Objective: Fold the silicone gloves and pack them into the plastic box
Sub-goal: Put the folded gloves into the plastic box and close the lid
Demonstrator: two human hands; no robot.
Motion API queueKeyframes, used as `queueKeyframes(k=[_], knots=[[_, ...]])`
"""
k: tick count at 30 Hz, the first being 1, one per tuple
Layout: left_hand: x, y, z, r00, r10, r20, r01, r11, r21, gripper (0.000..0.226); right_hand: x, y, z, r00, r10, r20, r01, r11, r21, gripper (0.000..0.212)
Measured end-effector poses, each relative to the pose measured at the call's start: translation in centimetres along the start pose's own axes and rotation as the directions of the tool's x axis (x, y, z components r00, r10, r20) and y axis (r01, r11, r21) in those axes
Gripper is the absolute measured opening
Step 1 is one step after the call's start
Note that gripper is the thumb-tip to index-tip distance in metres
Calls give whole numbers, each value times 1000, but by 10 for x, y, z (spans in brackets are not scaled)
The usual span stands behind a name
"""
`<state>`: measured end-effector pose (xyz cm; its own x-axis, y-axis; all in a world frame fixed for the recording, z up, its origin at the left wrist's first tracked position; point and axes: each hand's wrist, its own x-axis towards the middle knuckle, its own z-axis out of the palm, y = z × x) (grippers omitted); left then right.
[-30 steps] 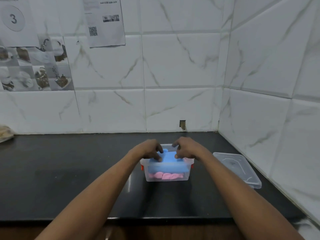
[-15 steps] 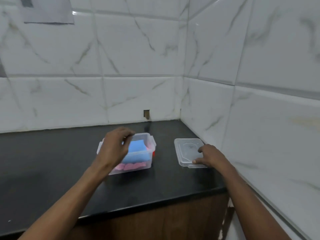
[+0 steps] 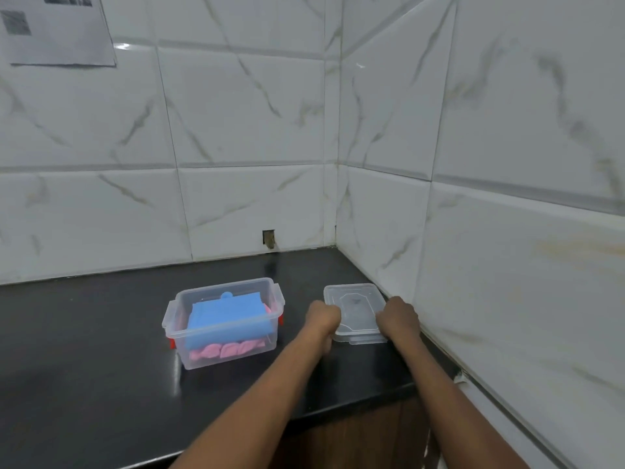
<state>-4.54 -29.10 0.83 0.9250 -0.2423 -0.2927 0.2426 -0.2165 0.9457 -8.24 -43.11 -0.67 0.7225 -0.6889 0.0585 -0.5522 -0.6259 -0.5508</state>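
Observation:
A clear plastic box point(image 3: 176, 311) with red clips stands uncovered on the black counter. Inside it a folded blue silicone glove point(image 3: 227, 319) lies on top of a folded pink glove point(image 3: 226, 351). To the right, the box's clear lid point(image 3: 355, 302) lies flat near the wall corner. My left hand point(image 3: 322, 317) grips the lid's left edge with curled fingers. My right hand point(image 3: 399, 318) grips the lid's right edge, close to the side wall.
The black counter point(image 3: 84, 333) ends at a front edge point(image 3: 355, 406) just below the lid. White marble tile walls point(image 3: 507, 231) meet in a corner behind the lid. A printed paper sheet point(image 3: 57, 32) hangs top left. A small hole point(image 3: 269, 238) sits in the back wall.
My left hand left the box and moved right to the lid's left edge. My right hand shifted to the lid's right edge. The view turned right.

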Motion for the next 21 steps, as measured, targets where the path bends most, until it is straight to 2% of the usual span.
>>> queueKeyframes(k=[2, 4, 7, 9, 11, 12, 14, 16, 19, 21], knots=[[1, 3, 0, 999, -14, -31, 14, 1000, -15, 44, 6, 5, -2, 997, 76, 4, -75, 978, 193, 28], [-3, 6, -2, 998, 8, -65, -11, 999, -39, 40, 10, 6, -7, 990, 133, 55, -144, 891, 430, 28], [-13, 16, -4, 975, 159, -155, -188, 963, -194, 52, 9, -5, -21, 977, 132, 168, -214, 643, 735, 22], [-24, 24, -6, 936, 225, -270, -319, 864, -389, 66, -2, -24, -31, 971, 59, 230, -231, 465, 855, 22], [-36, 31, -8, 914, 215, -343, -376, 764, -524, 58, -23, -53, -35, 969, -24, 246, -224, 334, 916, 26], [-42, 32, -10, 903, 209, -375, -392, 758, -521, 49, -34, -67, -34, 966, -65, 248, -220, 288, 932, 24], [-47, 33, -22, 851, 226, -474, -423, 829, -365, 35, -52, -93, -27, 956, -154, 251, -211, 236, 949, 15], [-46, 33, -51, 806, 258, -533, -425, 879, -217, 32, -59, -110, -17, 950, -214, 226, -178, 224, 958, 4], [-41, 39, -116, 839, 281, -466, -399, 901, -174, 28, -49, -123, -8, 973, -212, 96, -49, 217, 975, 23], [-38, 38, -162, 866, 323, -382, -393, 912, -118, 21, -39, -128, -2, 974, -224, 16, 55, 310, 949, 44]])
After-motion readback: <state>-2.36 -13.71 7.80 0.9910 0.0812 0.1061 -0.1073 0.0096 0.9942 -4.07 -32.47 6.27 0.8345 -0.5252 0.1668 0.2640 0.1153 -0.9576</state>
